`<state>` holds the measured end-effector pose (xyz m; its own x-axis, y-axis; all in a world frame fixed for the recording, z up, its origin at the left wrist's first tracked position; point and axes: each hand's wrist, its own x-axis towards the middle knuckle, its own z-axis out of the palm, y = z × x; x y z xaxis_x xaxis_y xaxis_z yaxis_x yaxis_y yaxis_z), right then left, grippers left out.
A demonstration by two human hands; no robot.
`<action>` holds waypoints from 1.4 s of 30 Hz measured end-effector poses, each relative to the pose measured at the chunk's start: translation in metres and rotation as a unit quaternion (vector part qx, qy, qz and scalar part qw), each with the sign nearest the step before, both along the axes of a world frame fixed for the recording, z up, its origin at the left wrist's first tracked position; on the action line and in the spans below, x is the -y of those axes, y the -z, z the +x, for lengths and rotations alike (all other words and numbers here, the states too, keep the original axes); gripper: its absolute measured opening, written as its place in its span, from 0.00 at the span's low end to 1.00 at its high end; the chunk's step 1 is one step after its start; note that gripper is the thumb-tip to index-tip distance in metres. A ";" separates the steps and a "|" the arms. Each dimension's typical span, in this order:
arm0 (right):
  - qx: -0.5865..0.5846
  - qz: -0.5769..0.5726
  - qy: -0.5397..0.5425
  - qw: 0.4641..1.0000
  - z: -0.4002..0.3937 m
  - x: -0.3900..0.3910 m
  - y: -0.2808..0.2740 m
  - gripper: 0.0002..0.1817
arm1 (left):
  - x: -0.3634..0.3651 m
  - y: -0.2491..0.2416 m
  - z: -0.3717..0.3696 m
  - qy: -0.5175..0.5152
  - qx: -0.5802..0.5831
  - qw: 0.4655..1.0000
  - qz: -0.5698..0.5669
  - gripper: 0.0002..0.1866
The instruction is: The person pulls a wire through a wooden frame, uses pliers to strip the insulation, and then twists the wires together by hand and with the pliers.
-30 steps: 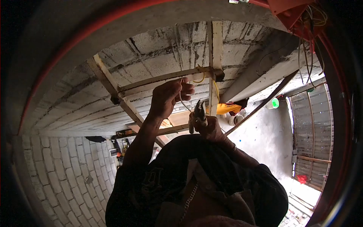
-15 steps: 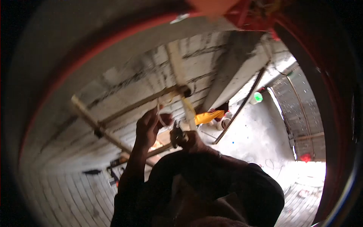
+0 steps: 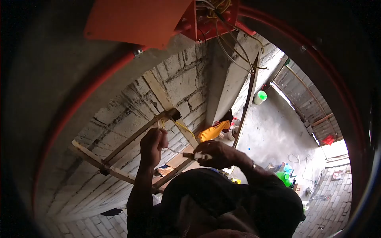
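Note:
My left hand (image 3: pixel 152 146) is closed in a fist round a white wire (image 3: pixel 158 123), whose end sticks up above the thumb. A thin length of the wire runs from this fist across to a pair of pliers (image 3: pixel 189 156). My right hand (image 3: pixel 217 154) grips the pliers, their jaws pointing left at the wire. Whether the jaws are fully closed on it is too small to tell. Behind the hands a yellow wire (image 3: pixel 186 129) hangs beside a wooden frame (image 3: pixel 131 142).
Overhead is an open red box (image 3: pixel 190 23) with loose wires (image 3: pixel 238 55) hanging out, an orange panel (image 3: pixel 135 23) and red conduit (image 3: pixel 95 75). A block wall (image 3: pixel 178 85) rises ahead. Far below are a yellow cloth (image 3: pixel 214 131), a bucket (image 3: pixel 260 97) and green containers (image 3: pixel 283 177).
My right hand has moved right and down, turning the pliers from upright to pointing left. The left hand has closed into a fist. The view has shifted, bringing the red box and wires in.

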<state>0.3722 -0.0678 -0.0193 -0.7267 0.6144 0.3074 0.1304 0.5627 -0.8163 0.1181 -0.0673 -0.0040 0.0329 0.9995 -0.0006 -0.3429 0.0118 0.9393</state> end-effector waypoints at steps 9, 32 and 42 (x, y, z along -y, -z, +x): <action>-0.051 -0.288 0.001 0.956 0.027 0.003 -0.004 0.12 | -0.031 -0.070 0.028 0.069 -0.271 0.943 0.182 0.15; -0.329 -0.258 0.292 0.860 -0.014 -0.084 -0.031 0.20 | -0.104 -0.098 0.069 0.219 -0.251 0.938 0.097 0.15; -0.331 -0.276 0.283 0.857 -0.019 -0.089 -0.026 0.18 | -0.114 -0.091 0.066 0.198 -0.317 0.918 0.130 0.14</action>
